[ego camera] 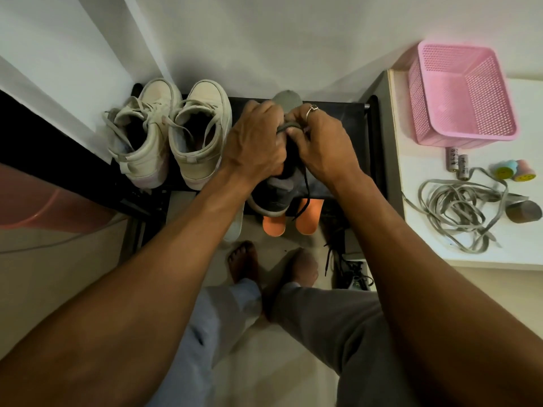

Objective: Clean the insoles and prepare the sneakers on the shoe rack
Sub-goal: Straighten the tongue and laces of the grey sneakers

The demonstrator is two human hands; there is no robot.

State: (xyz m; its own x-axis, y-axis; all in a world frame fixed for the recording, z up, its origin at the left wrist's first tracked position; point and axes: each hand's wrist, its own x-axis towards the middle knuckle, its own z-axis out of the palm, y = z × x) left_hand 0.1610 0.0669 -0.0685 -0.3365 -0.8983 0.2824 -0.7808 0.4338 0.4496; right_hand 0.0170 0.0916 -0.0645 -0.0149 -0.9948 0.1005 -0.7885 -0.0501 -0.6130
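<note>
Both hands meet over a dark grey sneaker standing on the top shelf of the black shoe rack: the left hand curls its fingers round the shoe's upper, while the right hand (a ring on 1 finger) pinches a dark lace between thumb and fingertips, with a short stretch of lace running across to the left fingertips and a loose end hanging down past the heel. The rack sits against a pale wall, and just beside it to the right is a white side table. On the table's far end stands a pink perforated basket, tilted in this wide view. On the rack's left half, well clear of the hands, 2 cream sneakers stand side by side, heels toward the person, laces loose. Near the table's front lies a tangled heap of grey laces. Below the front edge of the top shelf, 2 orange insoles poke out side by side, and a pale insole hangs just left of them. Between basket and laces lie 2 small batteries.
</note>
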